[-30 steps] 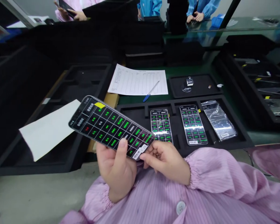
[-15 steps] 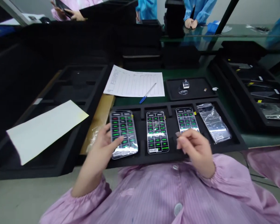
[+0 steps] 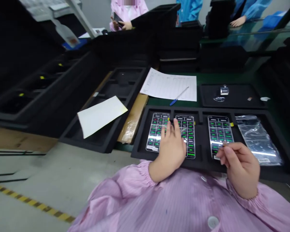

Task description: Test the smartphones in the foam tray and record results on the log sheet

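Observation:
My left hand (image 3: 172,149) is open, palm down with fingers stretched out, over the second phone (image 3: 190,138) and the gap beside it; whether it touches the screen I cannot tell. To its left the first phone (image 3: 154,132) lies in a slot of the black foam tray (image 3: 201,159). Both screens show grids of green labels. My right hand (image 3: 243,166) is closed in a pinch on a small flat piece (image 3: 224,143), mostly hidden by the fingers. Below that pinch lies the third phone (image 3: 219,130), lit likewise. A clear plastic-wrapped phone-sized item (image 3: 259,140) fills the rightmost slot.
A printed form (image 3: 171,85) with a blue pen (image 3: 180,95) lies behind the tray. A small black tray (image 3: 236,93) holds a metal device (image 3: 224,91) and a tiny card (image 3: 249,99). A pale sheet (image 3: 101,116) rests on another foam tray (image 3: 94,145). People stand across the bench.
My left hand has let go of the first phone, now flat in its slot, and moved right over the second. My right hand keeps its pinch. The view has swung left.

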`<action>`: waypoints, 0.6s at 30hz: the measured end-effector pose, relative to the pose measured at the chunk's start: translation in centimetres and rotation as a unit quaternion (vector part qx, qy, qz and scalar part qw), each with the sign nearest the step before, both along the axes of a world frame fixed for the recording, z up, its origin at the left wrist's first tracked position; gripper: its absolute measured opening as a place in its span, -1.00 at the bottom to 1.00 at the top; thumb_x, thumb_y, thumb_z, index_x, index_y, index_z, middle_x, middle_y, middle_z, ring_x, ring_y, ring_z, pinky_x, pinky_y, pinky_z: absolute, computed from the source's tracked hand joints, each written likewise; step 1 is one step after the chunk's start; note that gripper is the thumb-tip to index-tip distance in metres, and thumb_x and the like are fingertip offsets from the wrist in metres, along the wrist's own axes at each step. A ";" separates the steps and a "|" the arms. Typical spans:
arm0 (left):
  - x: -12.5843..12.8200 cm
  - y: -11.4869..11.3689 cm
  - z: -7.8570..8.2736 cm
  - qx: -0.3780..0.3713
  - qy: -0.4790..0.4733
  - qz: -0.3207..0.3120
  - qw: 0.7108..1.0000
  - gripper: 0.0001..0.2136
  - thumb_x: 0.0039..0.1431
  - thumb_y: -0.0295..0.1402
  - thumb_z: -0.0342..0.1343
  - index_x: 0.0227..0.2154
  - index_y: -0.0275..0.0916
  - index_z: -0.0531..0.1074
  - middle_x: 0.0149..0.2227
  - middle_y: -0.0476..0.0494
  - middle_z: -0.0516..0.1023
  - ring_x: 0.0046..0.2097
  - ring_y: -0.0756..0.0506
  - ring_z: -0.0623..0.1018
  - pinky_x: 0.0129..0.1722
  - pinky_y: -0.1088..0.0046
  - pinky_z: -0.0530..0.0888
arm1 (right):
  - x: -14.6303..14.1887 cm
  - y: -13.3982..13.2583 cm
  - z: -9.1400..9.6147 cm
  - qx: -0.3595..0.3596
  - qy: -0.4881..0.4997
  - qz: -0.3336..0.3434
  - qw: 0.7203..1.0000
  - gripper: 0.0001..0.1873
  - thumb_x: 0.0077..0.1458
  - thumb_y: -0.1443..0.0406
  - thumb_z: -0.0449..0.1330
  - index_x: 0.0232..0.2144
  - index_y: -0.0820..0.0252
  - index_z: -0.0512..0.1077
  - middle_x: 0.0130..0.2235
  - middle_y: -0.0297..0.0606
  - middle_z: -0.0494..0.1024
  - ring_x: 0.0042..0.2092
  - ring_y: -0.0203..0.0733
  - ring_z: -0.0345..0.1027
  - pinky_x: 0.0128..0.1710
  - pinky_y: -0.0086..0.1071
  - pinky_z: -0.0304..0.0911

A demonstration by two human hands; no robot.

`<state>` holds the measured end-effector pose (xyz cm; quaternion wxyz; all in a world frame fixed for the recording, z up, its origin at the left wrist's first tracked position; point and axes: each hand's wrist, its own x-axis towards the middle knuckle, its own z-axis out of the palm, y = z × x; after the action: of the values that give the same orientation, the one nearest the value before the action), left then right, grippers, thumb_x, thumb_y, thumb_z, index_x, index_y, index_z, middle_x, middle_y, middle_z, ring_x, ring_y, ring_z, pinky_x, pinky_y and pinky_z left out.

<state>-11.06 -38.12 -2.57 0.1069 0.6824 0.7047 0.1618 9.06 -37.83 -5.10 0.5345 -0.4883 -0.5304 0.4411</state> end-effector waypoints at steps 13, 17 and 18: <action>1.4 1.5 0.0 -0.071 -0.412 0.017 0.908 -0.08 0.12 -0.33 0.17 0.42 -0.40 -0.26 -0.06 -0.39 0.56 -0.13 -0.29 0.59 -0.05 0.08 0.50 | 2.4 0.2 1.9 -0.127 0.145 0.128 0.973 -0.62 -0.06 0.18 0.39 -0.66 0.15 0.29 -0.36 -0.19 0.52 -0.52 -0.26 0.32 -0.73 -0.43 0.13; 2.1 0.7 1.8 0.040 -0.464 -0.009 0.885 -0.23 0.20 -0.42 0.04 0.42 -0.28 -0.16 -0.10 -0.24 0.58 -0.17 -0.21 0.59 -0.07 0.16 0.52 | 4.0 -0.4 2.1 -0.241 0.133 0.237 0.932 -0.68 0.03 0.23 0.28 -0.62 0.10 0.23 -0.59 -0.31 0.29 -0.73 -0.37 -0.03 -0.86 -0.40 -0.11; 2.4 0.4 2.3 0.078 -0.496 -0.018 0.864 -0.30 0.22 -0.42 0.04 0.39 -0.25 -0.07 -0.03 -0.23 0.56 -0.09 -0.20 0.59 0.00 0.17 0.51 | 4.0 -0.6 2.1 -0.233 0.105 0.233 0.938 -0.70 0.03 0.24 0.27 -0.61 0.09 0.24 -0.62 -0.34 0.23 -0.75 -0.38 -0.11 -0.87 -0.39 -0.14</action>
<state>-8.63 -37.73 -0.29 0.3920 0.5308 0.5311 0.5315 13.03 -38.41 -3.01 0.3404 -0.4132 -0.4523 0.7133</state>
